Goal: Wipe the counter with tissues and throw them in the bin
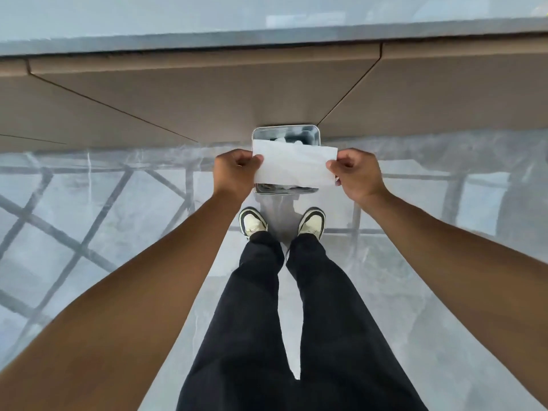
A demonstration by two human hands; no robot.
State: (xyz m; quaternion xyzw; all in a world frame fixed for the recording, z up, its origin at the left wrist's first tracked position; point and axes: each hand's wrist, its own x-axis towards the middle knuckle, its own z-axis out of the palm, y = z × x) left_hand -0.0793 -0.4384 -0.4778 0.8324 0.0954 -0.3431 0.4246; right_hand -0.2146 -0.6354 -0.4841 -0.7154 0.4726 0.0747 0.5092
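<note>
A white tissue (292, 164) is stretched flat between my two hands, directly above the open metal bin (315, 134). My left hand (234, 170) pinches its left edge and my right hand (357, 172) pinches its right edge. The bin stands on the floor against the cabinet front, and crumpled white tissues show inside it above and below the held sheet. The grey counter (267, 22) runs across the top of the view.
Brown cabinet fronts (178, 96) sit under the counter, right behind the bin. My feet in pale shoes (281, 223) stand just in front of the bin on a glossy marble floor (118, 232) with dark reflected lines.
</note>
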